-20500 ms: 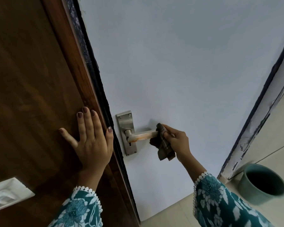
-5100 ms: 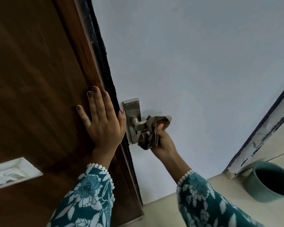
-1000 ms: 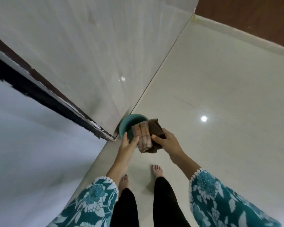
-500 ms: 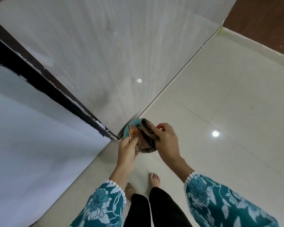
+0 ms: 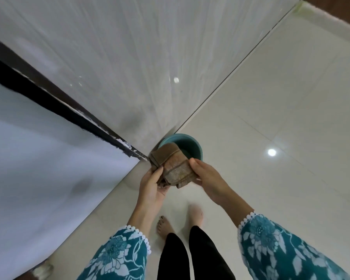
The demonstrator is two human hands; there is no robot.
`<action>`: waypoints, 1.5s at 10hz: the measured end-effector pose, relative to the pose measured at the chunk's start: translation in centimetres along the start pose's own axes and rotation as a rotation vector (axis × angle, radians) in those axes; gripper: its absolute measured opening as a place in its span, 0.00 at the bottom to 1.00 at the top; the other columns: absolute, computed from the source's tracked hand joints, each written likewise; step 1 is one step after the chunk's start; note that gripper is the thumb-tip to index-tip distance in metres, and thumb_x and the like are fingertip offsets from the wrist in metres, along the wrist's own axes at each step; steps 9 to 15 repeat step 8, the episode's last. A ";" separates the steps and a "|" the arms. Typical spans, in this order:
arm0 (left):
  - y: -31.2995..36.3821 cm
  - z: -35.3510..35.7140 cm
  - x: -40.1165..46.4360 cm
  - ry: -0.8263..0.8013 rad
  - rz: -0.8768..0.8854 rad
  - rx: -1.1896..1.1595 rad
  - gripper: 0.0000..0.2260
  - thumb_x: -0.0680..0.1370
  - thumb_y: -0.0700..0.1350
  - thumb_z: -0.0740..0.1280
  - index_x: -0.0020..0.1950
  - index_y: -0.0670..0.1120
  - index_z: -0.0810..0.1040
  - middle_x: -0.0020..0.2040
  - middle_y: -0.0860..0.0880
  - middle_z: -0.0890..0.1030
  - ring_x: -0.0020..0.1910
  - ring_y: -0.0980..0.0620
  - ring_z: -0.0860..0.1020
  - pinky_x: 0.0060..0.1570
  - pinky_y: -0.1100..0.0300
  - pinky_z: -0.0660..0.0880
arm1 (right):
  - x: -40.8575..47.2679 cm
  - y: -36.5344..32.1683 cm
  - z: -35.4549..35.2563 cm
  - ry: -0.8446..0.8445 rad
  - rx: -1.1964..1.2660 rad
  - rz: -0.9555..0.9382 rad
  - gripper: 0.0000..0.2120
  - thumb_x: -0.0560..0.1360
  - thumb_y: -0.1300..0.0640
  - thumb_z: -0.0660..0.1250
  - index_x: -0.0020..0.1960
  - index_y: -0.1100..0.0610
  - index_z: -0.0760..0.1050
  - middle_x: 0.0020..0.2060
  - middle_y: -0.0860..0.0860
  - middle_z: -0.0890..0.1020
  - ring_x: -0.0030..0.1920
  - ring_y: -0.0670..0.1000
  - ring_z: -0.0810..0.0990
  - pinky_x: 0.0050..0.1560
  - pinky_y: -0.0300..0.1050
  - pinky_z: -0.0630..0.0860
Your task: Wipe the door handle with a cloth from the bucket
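A brown checked cloth (image 5: 174,167), folded into a thick pad, is held between both my hands in front of me. My left hand (image 5: 151,185) cups its left side from below. On its right edge my right hand (image 5: 207,177) grips with thumb on top. Just beyond the cloth a teal bucket (image 5: 192,145) stands on the floor in the corner by the wall; the cloth covers its near rim. The door handle is out of view.
The white door (image 5: 38,158) fills the left, with its dark chipped frame (image 5: 69,112) running down to the bucket. A pale tiled wall (image 5: 129,67) rises behind. Glossy cream floor tiles (image 5: 281,118) spread to the right. My bare feet (image 5: 166,225) stand below my hands.
The cloth has been folded more compactly and turned between my hands. The view has shifted slightly, so more of the bucket's rim shows behind the cloth.
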State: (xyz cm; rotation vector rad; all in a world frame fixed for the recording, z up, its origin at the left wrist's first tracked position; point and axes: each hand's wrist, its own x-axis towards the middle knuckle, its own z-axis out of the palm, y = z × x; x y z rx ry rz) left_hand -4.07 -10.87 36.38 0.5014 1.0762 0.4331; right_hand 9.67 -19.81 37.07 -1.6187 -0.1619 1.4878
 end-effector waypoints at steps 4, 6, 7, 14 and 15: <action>-11.5 -10.4 23.4 0.168 0.120 0.345 0.09 0.79 0.36 0.62 0.58 0.44 0.74 0.55 0.41 0.79 0.46 0.49 0.80 0.46 0.59 0.77 | 30.7 14.9 -3.9 0.269 -0.615 0.114 0.15 0.73 0.51 0.69 0.56 0.57 0.78 0.51 0.55 0.82 0.53 0.56 0.80 0.53 0.44 0.74; -11.9 -15.0 30.6 0.091 0.236 0.307 0.10 0.75 0.40 0.67 0.56 0.46 0.75 0.50 0.42 0.82 0.44 0.48 0.82 0.48 0.56 0.79 | 44.9 22.5 -2.9 0.157 -0.717 0.307 0.20 0.77 0.56 0.64 0.66 0.64 0.71 0.63 0.60 0.76 0.64 0.58 0.74 0.63 0.45 0.68; -12.3 -15.9 31.6 0.092 0.205 0.300 0.10 0.76 0.39 0.66 0.57 0.44 0.75 0.49 0.42 0.82 0.44 0.47 0.82 0.49 0.55 0.78 | 46.8 24.3 -3.5 0.155 -0.721 0.323 0.20 0.80 0.56 0.58 0.67 0.67 0.68 0.66 0.62 0.73 0.67 0.60 0.71 0.67 0.46 0.66; -11.5 -15.5 30.3 0.127 0.114 0.289 0.08 0.76 0.39 0.66 0.54 0.44 0.76 0.48 0.42 0.82 0.43 0.46 0.82 0.50 0.53 0.77 | 44.3 22.7 -3.8 0.222 -0.682 0.320 0.18 0.79 0.57 0.58 0.65 0.66 0.71 0.61 0.62 0.77 0.62 0.59 0.75 0.57 0.46 0.73; -11.5 -15.5 30.3 0.127 0.114 0.289 0.08 0.76 0.39 0.66 0.54 0.44 0.76 0.48 0.42 0.82 0.43 0.46 0.82 0.50 0.53 0.77 | 44.3 22.7 -3.8 0.222 -0.682 0.320 0.18 0.79 0.57 0.58 0.65 0.66 0.71 0.61 0.62 0.77 0.62 0.59 0.75 0.57 0.46 0.73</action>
